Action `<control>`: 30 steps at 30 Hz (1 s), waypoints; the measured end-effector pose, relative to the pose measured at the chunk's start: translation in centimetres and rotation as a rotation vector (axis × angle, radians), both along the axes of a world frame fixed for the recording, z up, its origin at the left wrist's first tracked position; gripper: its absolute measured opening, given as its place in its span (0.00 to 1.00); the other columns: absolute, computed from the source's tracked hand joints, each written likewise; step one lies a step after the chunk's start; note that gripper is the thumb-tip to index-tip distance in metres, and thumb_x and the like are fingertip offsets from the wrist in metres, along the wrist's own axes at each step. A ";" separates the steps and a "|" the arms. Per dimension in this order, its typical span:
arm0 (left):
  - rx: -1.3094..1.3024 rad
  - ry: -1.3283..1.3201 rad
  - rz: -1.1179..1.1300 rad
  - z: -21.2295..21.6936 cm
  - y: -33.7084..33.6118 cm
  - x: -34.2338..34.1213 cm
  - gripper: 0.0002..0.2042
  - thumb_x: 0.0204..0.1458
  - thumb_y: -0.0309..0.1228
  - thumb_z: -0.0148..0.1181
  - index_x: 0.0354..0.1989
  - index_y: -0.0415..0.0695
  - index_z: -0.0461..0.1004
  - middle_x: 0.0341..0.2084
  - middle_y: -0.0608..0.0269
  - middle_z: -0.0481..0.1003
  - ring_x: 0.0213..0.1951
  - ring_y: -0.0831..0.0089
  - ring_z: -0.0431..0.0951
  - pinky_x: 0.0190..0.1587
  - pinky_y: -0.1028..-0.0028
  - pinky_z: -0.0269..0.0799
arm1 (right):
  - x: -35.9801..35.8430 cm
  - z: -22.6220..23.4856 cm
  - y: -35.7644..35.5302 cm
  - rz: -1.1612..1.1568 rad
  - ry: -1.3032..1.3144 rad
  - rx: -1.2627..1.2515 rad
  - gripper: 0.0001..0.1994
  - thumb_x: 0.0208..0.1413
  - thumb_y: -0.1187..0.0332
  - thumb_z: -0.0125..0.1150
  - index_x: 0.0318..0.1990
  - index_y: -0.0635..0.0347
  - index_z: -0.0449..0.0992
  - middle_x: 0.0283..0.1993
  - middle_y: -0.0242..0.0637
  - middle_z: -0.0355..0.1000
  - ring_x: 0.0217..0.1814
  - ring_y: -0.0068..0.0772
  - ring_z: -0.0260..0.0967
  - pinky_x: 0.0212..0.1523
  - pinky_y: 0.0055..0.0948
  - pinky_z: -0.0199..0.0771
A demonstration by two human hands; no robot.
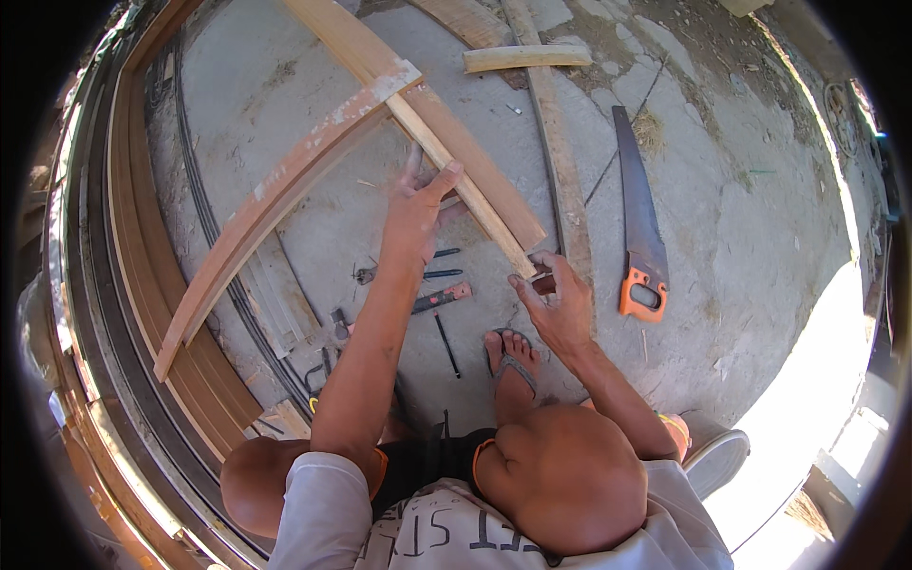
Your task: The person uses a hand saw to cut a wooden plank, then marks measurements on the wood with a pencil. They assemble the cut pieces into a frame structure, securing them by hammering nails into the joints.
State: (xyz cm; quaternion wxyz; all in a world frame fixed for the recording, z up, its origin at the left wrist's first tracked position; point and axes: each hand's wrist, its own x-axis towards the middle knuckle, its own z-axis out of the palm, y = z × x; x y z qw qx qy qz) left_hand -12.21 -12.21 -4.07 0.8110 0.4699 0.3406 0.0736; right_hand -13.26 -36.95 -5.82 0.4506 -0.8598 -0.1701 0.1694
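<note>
A narrow wooden strip (475, 210) slants in front of me, its upper end meeting a paint-flecked board (275, 185). My left hand (423, 204) is closed around the strip near its middle, thumb on top and fingers underneath. At the strip's near end, my right hand (559, 302) pinches it between thumb and fingers. Alongside the strip runs a wider wooden plank (489, 176), its near end just above my right hand. Another light plank (337, 38) extends from the joint toward the far left. The fingers under the wood are partly hidden.
A handsaw (641, 214) with an orange handle lies to the right. On the concrete floor are a hammer (439, 297), a dark pencil-like stick (447, 346) and pliers-like handles (442, 274). A long board (560, 161) lies beyond, under a short wood piece (527, 58). Long timbers (142, 237) line the left.
</note>
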 end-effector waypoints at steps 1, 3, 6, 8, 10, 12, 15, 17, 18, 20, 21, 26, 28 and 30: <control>-0.001 -0.006 0.003 0.0 0.0 0.0 0.47 0.60 0.36 0.72 0.82 0.41 0.46 0.58 0.51 0.75 0.57 0.59 0.79 0.57 0.54 0.81 | 0.1 -0.1 0.2 0.001 -0.014 0.020 0.21 0.57 0.68 0.77 0.56 0.60 0.76 0.45 0.44 0.80 0.38 0.35 0.84 0.38 0.33 0.83; -0.006 -0.002 0.003 0.1 -0.2 0.0 0.48 0.61 0.36 0.72 0.82 0.42 0.45 0.58 0.51 0.76 0.57 0.60 0.79 0.57 0.53 0.81 | 0.0 -0.1 0.1 0.005 -0.043 0.049 0.21 0.56 0.69 0.77 0.55 0.60 0.76 0.45 0.44 0.80 0.38 0.34 0.84 0.38 0.32 0.83; 0.002 0.029 0.006 0.5 0.0 0.2 0.49 0.60 0.35 0.71 0.83 0.42 0.42 0.57 0.50 0.77 0.56 0.61 0.80 0.55 0.54 0.82 | 0.0 -0.4 -0.2 0.017 -0.022 0.045 0.22 0.55 0.70 0.79 0.55 0.60 0.76 0.44 0.44 0.79 0.38 0.32 0.83 0.37 0.31 0.82; 0.012 0.051 0.004 0.6 0.1 0.1 0.51 0.59 0.33 0.71 0.83 0.41 0.38 0.56 0.48 0.78 0.52 0.62 0.82 0.51 0.58 0.85 | 0.6 -0.5 0.0 0.067 -0.045 0.083 0.24 0.54 0.69 0.79 0.56 0.60 0.76 0.43 0.43 0.79 0.37 0.31 0.82 0.36 0.31 0.81; 0.064 0.072 -0.044 1.7 0.6 -0.3 0.51 0.57 0.35 0.72 0.83 0.40 0.41 0.54 0.49 0.78 0.51 0.63 0.82 0.48 0.61 0.85 | 0.2 0.1 -0.7 0.098 -0.059 0.145 0.25 0.53 0.69 0.80 0.57 0.60 0.76 0.43 0.43 0.79 0.36 0.31 0.82 0.35 0.31 0.81; 0.115 0.118 -0.138 3.6 1.2 -1.7 0.48 0.56 0.40 0.72 0.81 0.43 0.50 0.53 0.55 0.78 0.52 0.65 0.81 0.50 0.63 0.83 | -0.8 1.1 -1.6 0.102 -0.041 0.230 0.27 0.52 0.68 0.81 0.58 0.60 0.75 0.42 0.41 0.78 0.35 0.32 0.81 0.35 0.31 0.80; 0.457 0.161 -0.286 8.9 5.1 -2.7 0.41 0.58 0.44 0.71 0.78 0.46 0.60 0.55 0.60 0.77 0.53 0.71 0.80 0.53 0.64 0.80 | -0.7 -0.2 -3.7 0.304 0.069 -0.002 0.26 0.54 0.69 0.80 0.57 0.62 0.74 0.44 0.44 0.78 0.34 0.32 0.81 0.35 0.32 0.80; 0.625 0.164 -0.431 11.6 9.0 -4.5 0.45 0.54 0.44 0.75 0.77 0.37 0.60 0.55 0.53 0.79 0.54 0.67 0.80 0.53 0.62 0.80 | -0.6 -1.5 -3.9 0.532 0.076 -0.154 0.22 0.57 0.67 0.74 0.58 0.58 0.76 0.46 0.42 0.79 0.37 0.38 0.82 0.38 0.37 0.81; 0.602 0.228 -0.482 14.9 10.7 -5.1 0.48 0.55 0.44 0.75 0.80 0.42 0.54 0.58 0.52 0.74 0.56 0.64 0.78 0.58 0.62 0.77 | -0.7 -2.3 -4.0 0.627 0.072 -0.237 0.20 0.59 0.67 0.71 0.58 0.56 0.77 0.46 0.40 0.79 0.39 0.41 0.82 0.39 0.39 0.82; 0.645 0.286 -0.425 19.3 12.4 -6.7 0.49 0.56 0.41 0.74 0.82 0.46 0.49 0.57 0.51 0.71 0.56 0.63 0.76 0.61 0.64 0.73 | -1.2 -4.3 -3.3 0.743 -0.032 -0.264 0.17 0.59 0.70 0.67 0.56 0.56 0.80 0.49 0.41 0.79 0.41 0.43 0.82 0.42 0.41 0.82; 0.721 0.291 -0.303 20.5 12.6 -8.2 0.47 0.57 0.39 0.74 0.81 0.43 0.51 0.53 0.52 0.73 0.54 0.65 0.76 0.59 0.66 0.73 | -1.5 -5.3 -2.7 0.812 -0.087 -0.272 0.16 0.59 0.71 0.65 0.55 0.56 0.81 0.50 0.42 0.79 0.43 0.44 0.82 0.43 0.41 0.83; 0.974 0.236 -0.079 21.5 18.6 -18.4 0.39 0.61 0.45 0.70 0.77 0.42 0.61 0.55 0.59 0.78 0.53 0.71 0.80 0.53 0.65 0.80 | -6.7 -9.3 4.8 1.189 -0.320 -0.327 0.15 0.54 0.72 0.63 0.50 0.56 0.84 0.55 0.41 0.77 0.51 0.46 0.78 0.47 0.44 0.83; 0.888 0.250 0.066 21.7 20.4 -22.1 0.38 0.61 0.45 0.70 0.75 0.39 0.64 0.57 0.57 0.78 0.56 0.69 0.79 0.58 0.65 0.77 | -8.2 -11.9 6.4 1.283 -0.468 -0.324 0.14 0.54 0.71 0.63 0.49 0.55 0.84 0.55 0.40 0.75 0.53 0.46 0.76 0.49 0.44 0.82; 0.804 0.241 0.181 22.2 21.7 -25.9 0.37 0.62 0.45 0.70 0.73 0.37 0.66 0.56 0.56 0.78 0.56 0.68 0.79 0.60 0.65 0.76 | -9.1 -13.5 6.7 1.335 -0.575 -0.311 0.13 0.55 0.71 0.63 0.47 0.55 0.85 0.54 0.38 0.74 0.55 0.46 0.74 0.50 0.43 0.79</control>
